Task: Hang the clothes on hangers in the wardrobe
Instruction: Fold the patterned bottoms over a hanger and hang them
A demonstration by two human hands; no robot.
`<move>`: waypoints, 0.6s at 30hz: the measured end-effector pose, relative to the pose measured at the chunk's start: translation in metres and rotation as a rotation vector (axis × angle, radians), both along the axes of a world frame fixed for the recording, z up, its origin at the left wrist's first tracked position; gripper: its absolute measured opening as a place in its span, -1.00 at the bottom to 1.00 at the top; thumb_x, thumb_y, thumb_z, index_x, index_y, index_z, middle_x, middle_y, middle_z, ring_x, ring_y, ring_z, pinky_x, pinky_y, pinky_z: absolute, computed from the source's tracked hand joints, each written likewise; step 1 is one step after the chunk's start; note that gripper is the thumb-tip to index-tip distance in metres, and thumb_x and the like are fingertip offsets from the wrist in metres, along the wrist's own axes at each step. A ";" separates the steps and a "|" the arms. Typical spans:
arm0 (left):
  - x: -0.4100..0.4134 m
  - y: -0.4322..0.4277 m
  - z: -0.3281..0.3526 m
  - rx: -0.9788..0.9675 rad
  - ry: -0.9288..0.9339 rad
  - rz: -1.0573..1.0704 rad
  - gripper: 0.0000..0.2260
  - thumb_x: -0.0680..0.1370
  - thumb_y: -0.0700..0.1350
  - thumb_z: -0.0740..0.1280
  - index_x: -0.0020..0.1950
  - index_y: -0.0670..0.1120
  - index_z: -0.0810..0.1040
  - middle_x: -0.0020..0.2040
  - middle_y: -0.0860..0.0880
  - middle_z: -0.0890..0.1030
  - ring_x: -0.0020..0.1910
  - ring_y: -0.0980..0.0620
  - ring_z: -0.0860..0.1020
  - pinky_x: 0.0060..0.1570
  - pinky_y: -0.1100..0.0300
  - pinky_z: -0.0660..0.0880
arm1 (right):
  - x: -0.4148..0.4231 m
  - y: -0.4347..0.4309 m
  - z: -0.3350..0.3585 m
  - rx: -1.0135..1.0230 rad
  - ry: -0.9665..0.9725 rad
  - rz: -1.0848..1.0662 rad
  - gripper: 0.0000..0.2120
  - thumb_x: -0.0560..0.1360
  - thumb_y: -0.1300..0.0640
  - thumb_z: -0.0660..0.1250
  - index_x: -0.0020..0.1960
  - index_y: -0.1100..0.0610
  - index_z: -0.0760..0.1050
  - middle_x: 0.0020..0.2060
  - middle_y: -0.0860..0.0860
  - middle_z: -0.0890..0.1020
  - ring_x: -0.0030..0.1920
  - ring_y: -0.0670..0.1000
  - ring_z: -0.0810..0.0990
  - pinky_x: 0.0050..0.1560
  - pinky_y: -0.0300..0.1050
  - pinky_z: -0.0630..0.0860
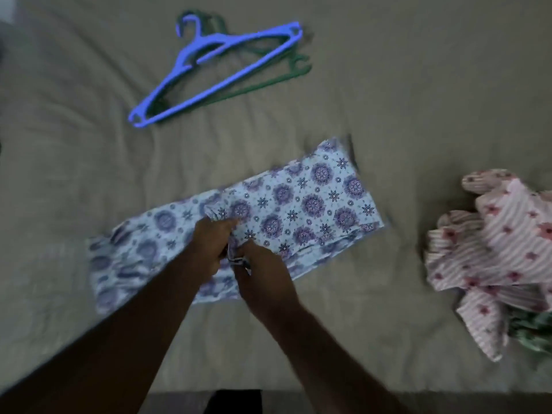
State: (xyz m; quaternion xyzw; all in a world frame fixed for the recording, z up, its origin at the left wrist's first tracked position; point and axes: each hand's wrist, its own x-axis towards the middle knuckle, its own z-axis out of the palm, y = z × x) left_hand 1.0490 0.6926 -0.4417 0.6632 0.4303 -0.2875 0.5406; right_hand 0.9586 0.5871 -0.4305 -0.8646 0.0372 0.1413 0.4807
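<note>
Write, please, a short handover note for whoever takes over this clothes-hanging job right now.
Left hand and right hand both grip the white garment with blue-purple medallion print, lying on the beige bedsheet.
Blue plastic hanger lies on green plastic hangers farther up the bed, untouched.
Pink striped floral garment sits crumpled at right.
Done: nothing on a hanger.
Left: put each garment on a hanger; wardrobe not in view.
</note>
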 end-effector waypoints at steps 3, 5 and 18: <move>-0.011 0.031 -0.006 0.053 -0.081 0.042 -0.71 0.49 -0.10 0.39 0.10 -0.26 0.58 0.01 -0.26 0.66 -0.15 -0.16 0.66 -0.02 -0.12 0.63 | -0.004 0.028 0.004 -0.082 0.010 0.068 -0.89 0.55 0.23 0.29 0.04 0.19 0.54 -0.09 0.15 0.65 -0.03 0.18 0.59 -0.04 -0.01 0.40; -0.013 0.044 0.004 0.135 -0.197 -0.027 -0.76 0.57 -0.05 0.34 0.05 -0.23 0.54 -0.08 -0.16 0.63 -0.16 -0.04 0.63 -0.12 0.25 0.59 | -0.005 0.042 0.011 -0.078 -0.036 0.082 -0.92 0.57 0.18 0.28 0.01 0.17 0.52 -0.12 0.12 0.63 -0.06 0.16 0.57 -0.07 0.02 0.43; -0.056 0.206 0.002 0.524 -0.308 -0.162 -0.76 0.63 -0.03 0.25 0.09 -0.19 0.56 -0.04 -0.16 0.64 -0.05 -0.16 0.62 -0.10 0.02 0.56 | -0.025 0.129 0.003 -0.143 0.068 0.464 -0.62 0.56 0.07 0.33 0.35 0.13 0.45 0.21 0.10 0.59 0.23 0.14 0.53 0.25 0.02 0.43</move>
